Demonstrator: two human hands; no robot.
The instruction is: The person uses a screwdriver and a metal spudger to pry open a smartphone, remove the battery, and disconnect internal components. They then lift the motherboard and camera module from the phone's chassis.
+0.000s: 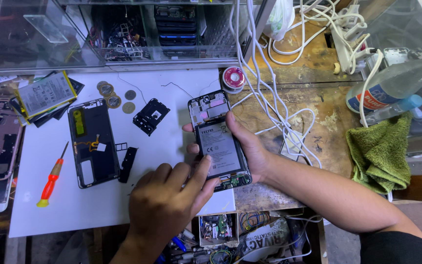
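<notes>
Holding an opened black smartphone with its back cover off and battery exposed [219,142], the right hand [250,146] wraps the handset from its 3 o'clock side, grip pressed around the edges, thumb tip showing on the far edge. Left hand [164,200] comes in from 7 o'clock, fingers [202,171] bent and resting on the lower end of the battery, near the exposed board at the phone's bottom; cannot tell whether it pinches anything. Phone sits just above the right edge of a white sheet [50,205] spread over the worn wooden tabletop [318,102]. At 9 o'clock from the phone, flat on the sheet: a black plastic phone frame with a yellow strip inside [94,143], and further out a small screwdriver with red-and-yellow handle [51,178]. At 10 o'clock, a black square inner cover plate [151,116]; beyond it four round coins [116,97]. At 12 o'clock, a red-and-white spool [233,78]. White cables [274,107] trail across the tabletop at 2 o'clock. At 3 o'clock, well apart, a crumpled green cloth [381,151] with a clear plastic bottle [396,83] lying above it.
</notes>
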